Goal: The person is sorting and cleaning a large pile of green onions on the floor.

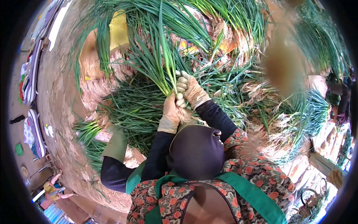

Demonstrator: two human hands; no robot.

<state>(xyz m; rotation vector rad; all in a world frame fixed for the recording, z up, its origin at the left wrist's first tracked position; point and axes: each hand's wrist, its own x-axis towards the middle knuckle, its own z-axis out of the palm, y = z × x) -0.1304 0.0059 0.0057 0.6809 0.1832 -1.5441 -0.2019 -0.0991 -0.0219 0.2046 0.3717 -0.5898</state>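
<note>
A bunch of green onions [161,71] stands upright in my left hand [170,114], whose gloved fingers are wrapped round its lower end. Pale roots hang below that grip. My right hand [192,89], in a dirty light glove with whitish fingertips, is closed against the right side of the stems, touching the left hand. What its fingers pinch is too small to make out. Loose green onions [138,108] lie in a heap beneath and around both hands.
Root-ended bundles [231,37] lie at the top, with more bundles [276,130] to the right. A yellow piece [118,31] sits at the upper left. A purple-edged object [35,134] is at the far left. A brownish blur [281,67] covers part of the upper right.
</note>
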